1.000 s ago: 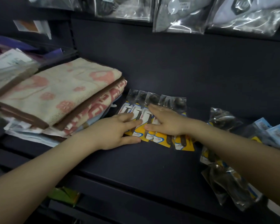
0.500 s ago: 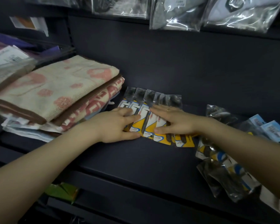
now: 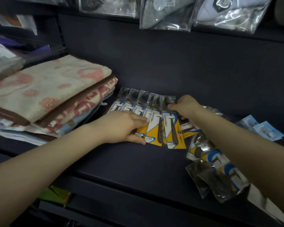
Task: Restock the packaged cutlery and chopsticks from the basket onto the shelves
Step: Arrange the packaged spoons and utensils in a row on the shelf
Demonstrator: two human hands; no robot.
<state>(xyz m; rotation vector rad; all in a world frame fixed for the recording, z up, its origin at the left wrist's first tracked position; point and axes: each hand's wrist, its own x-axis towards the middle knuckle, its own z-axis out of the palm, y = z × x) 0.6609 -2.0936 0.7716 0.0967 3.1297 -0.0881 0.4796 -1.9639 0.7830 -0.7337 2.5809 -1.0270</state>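
Head view: a fanned row of packaged spoons (image 3: 147, 115) lies flat on the dark shelf (image 3: 121, 163), toward its back, just beside a stack of folded towels (image 3: 46, 94) at the shelf's left end. The left hand (image 3: 123, 126) rests on the row's left half, fingers fairly straight on the yellow-and-white cards, thumb along the near edge — pressing, not gripping. The right hand (image 3: 185, 106) sits at the row's right end with fingers curled down onto the outermost pack; whether it pinches that pack cannot be told. More cutlery packs (image 3: 215, 174) lie heaped near the shelf's front right — partly under the right forearm.
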